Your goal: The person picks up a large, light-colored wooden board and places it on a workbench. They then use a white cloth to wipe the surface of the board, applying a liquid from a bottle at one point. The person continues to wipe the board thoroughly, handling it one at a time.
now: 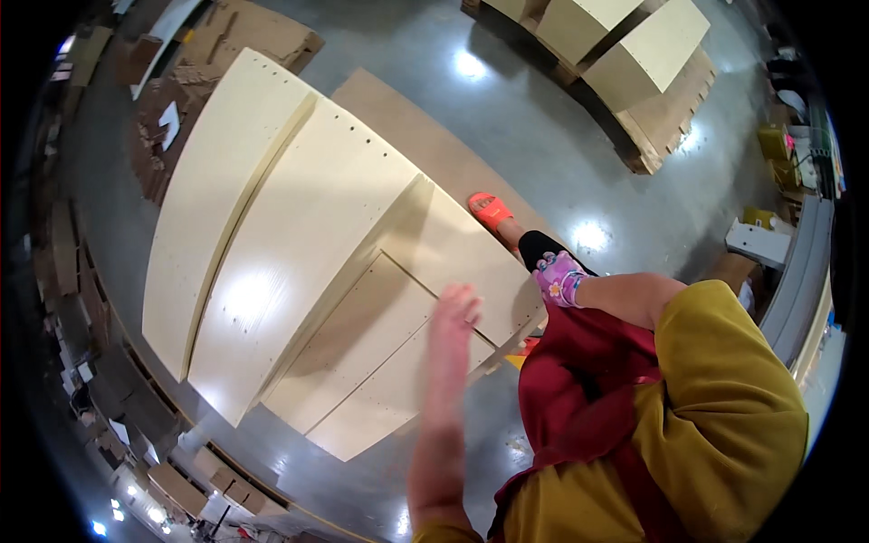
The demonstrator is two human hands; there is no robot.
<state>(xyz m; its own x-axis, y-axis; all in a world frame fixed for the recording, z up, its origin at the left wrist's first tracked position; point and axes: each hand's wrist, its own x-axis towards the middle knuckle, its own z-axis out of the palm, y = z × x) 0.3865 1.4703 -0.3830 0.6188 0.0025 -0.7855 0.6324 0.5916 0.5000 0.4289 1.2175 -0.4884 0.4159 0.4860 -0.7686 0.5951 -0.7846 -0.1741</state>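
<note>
Several pale panels point(299, 199) under left hand point(457, 312), near gloved right hand point(559, 279).

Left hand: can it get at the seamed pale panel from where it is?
Likely yes. The left hand shows over the seamed pale panel, with nothing visible between them; the broad board lies off to the left. Blur hides whether hand and panel touch.

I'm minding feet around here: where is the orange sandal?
The orange sandal is slightly right of centre in the head view's upper half, beside the pale panel unit.
</note>
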